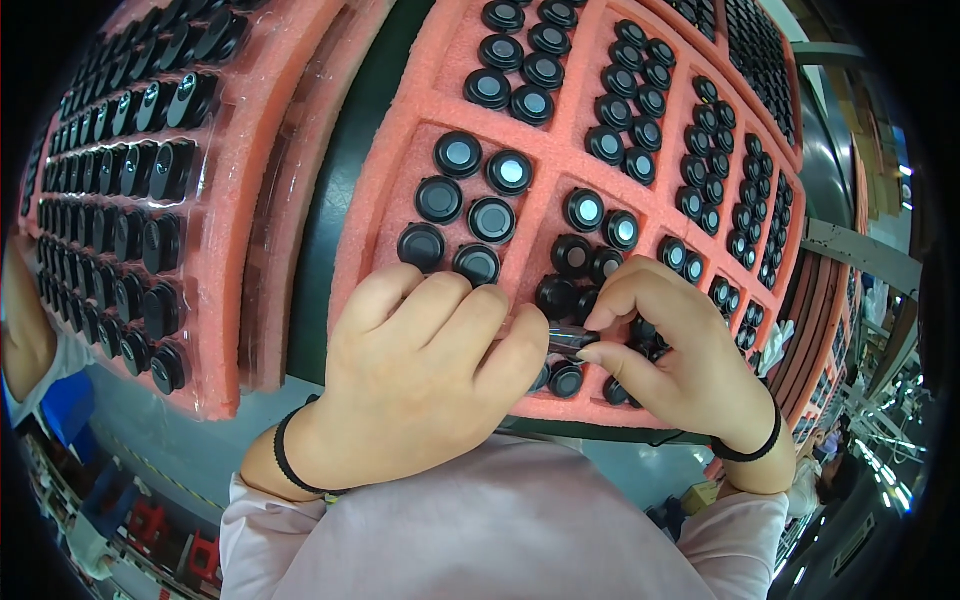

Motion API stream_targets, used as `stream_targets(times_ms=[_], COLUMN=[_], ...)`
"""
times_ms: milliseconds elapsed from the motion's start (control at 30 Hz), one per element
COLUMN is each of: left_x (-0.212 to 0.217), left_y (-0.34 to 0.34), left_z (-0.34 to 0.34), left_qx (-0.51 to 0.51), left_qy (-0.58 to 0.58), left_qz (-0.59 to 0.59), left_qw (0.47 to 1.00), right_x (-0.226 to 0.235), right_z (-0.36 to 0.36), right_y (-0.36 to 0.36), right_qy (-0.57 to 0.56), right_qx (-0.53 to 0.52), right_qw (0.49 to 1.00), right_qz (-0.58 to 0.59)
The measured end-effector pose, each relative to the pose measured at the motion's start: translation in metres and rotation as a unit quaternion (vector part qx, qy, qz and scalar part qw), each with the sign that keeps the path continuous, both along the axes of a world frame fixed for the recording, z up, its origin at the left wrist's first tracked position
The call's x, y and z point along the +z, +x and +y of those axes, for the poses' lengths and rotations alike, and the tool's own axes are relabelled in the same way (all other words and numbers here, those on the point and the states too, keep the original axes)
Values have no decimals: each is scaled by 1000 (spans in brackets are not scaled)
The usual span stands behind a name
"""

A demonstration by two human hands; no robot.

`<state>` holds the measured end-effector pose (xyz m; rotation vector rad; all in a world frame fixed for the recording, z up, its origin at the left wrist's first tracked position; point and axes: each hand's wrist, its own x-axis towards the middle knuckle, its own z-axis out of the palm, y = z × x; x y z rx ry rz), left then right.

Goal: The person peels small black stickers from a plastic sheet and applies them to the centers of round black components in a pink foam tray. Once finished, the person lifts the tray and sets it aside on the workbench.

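dark piece [568, 338] part-hidden by left hand [430, 365]; middle foam tray [372, 215] cropped above

Dark green counter [322, 235]. Grey floor [185, 440] beyond its near edge, striped yellowish line [160, 471] running across. Red stools [150, 524] on floor, off counter's near left corner. Grey metal beams [865, 254] past right edge. Bright strip lights [888, 472] in rows off near right corner. Small yellowish carton [700, 497] below near edge, toward right. Far background blurred.
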<state>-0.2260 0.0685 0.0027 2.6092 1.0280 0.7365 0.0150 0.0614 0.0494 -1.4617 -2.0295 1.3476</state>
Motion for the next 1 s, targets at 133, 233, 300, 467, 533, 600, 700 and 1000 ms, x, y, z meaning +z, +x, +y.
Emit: stream_targets(times_ms=[133,233,300,467,533,600,700,1000], left_x=[-1,-2,0,-1,-1,0,0,0], left_y=[1,3,4,5,5,4,5,7], left_z=[-1,-2,-2,0,0,0,0,1], left_qx=[-6,-9,-13,-16,-18,-22,-15,-18], left_qy=[1,-2,-12,-18,-25,-38,-53,-40], left_qz=[-1,-9,-7,-6,-1,6,8,13], left_qw=[1000,1000,1000,1000,1000,999,998,999], right_x=[-4,-8,-11,-13,-13,-15,-15,-6], right_z=[-3,-5,-6,-7,-6,-6,-4,10], right_y=[2,3,4,6,6,8,13,18], right_qy=[57,103,126,151,129,145,176,63], right_qx=[14,22,26,17,1,19,56,38], right_qw=[998,994,991,988,992,989,983,997], right_qz=[-27,-29,-30,-18,-15,-14,-16,-17])
